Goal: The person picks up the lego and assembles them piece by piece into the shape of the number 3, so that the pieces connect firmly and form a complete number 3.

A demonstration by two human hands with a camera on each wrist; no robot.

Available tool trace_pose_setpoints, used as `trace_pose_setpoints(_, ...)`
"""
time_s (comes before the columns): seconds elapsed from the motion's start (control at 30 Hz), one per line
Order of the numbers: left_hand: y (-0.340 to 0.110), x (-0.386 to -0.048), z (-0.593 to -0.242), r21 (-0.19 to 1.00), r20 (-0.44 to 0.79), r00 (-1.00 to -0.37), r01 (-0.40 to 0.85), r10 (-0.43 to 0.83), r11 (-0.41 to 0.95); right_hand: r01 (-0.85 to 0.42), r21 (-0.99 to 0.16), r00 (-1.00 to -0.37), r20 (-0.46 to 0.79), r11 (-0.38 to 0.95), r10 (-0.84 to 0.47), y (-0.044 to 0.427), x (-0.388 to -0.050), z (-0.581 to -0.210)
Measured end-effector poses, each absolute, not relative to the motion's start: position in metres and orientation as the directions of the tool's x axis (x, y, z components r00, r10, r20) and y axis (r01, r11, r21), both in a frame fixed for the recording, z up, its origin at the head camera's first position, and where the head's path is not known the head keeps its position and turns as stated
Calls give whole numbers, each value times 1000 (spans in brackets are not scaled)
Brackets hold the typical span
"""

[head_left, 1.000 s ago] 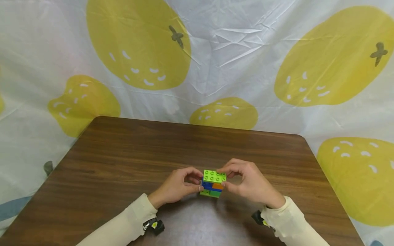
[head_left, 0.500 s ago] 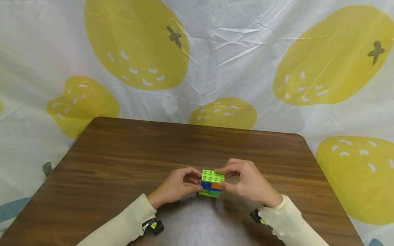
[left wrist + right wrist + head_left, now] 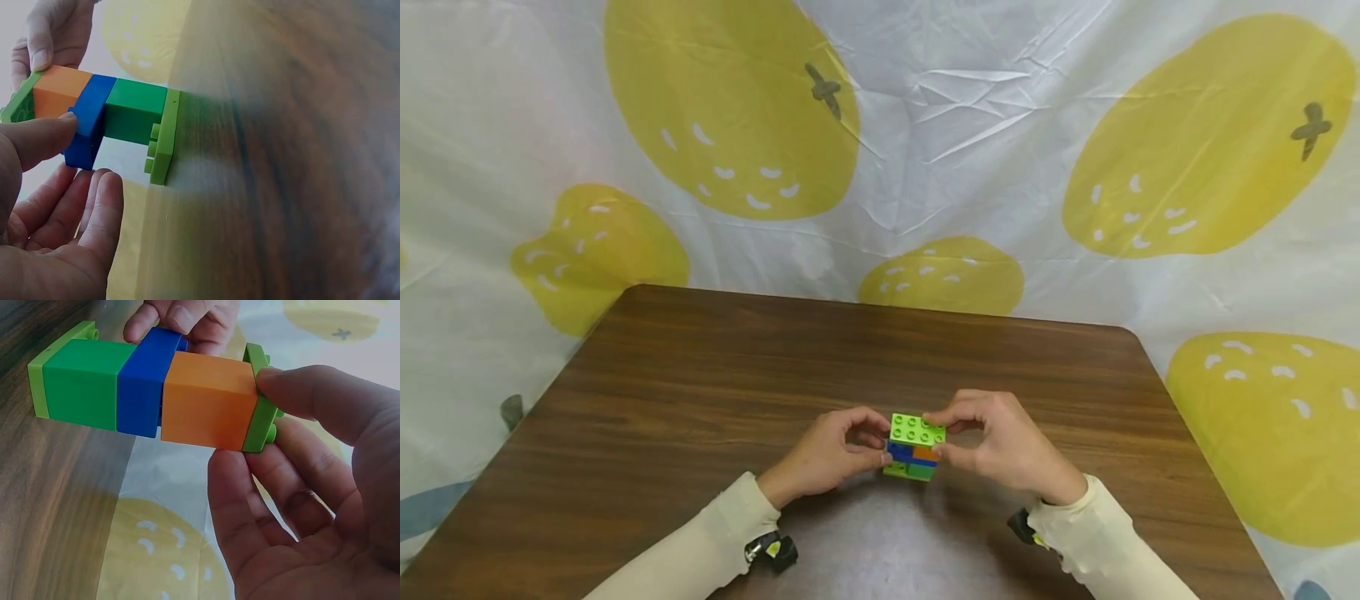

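Note:
A stack of toy building bricks stands on the table. From the bottom it runs lime-green plate [image 3: 164, 140], green brick [image 3: 80, 384], blue plate [image 3: 142, 387], orange brick [image 3: 207, 400] and a lime-green top plate [image 3: 917, 429] with round studs. The left hand [image 3: 827, 454] pinches the blue plate between thumb and fingers, on the stack's left side. On the other side, the right hand [image 3: 1003, 442] grips the top plate by its right end, thumb in front, a finger over the studs. Below the blue plate, the studded left half of the bottom plate shows beside the green brick.
The brown wooden table [image 3: 737, 358] has rounded far corners. Behind it hangs a white cloth [image 3: 955, 125] printed with large yellow fruit. Wrist cameras sit at both cream sleeves [image 3: 692, 542].
The head view has shifted very slightly. Both hands keep their hold on the stack, which stays standing with the same bricks in the same order.

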State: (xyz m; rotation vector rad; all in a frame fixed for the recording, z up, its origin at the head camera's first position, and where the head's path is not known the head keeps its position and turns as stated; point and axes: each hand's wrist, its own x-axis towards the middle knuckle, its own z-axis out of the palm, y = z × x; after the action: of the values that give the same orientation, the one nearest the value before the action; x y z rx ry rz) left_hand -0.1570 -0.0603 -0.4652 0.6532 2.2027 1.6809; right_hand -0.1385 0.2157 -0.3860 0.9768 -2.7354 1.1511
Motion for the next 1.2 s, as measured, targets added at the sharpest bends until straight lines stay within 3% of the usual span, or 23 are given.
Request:
trace_pose_setpoints(0.27, -60, -157, -466, 962, 31, -850, 168, 526, 214, -537, -653, -811, 228, 533, -538, 216, -138, -389)
trace_pose_setpoints(0.77, -61, -158, -466, 963, 44, -853, 175, 520, 206, -543, -730, -796, 290, 415, -530, 218, -136, -398)
trace_pose_setpoints(1.2, -61, -156, -464, 960, 38, -858, 173, 512, 219, -515, -750, -815, 278, 415, -508, 220, -135, -403)
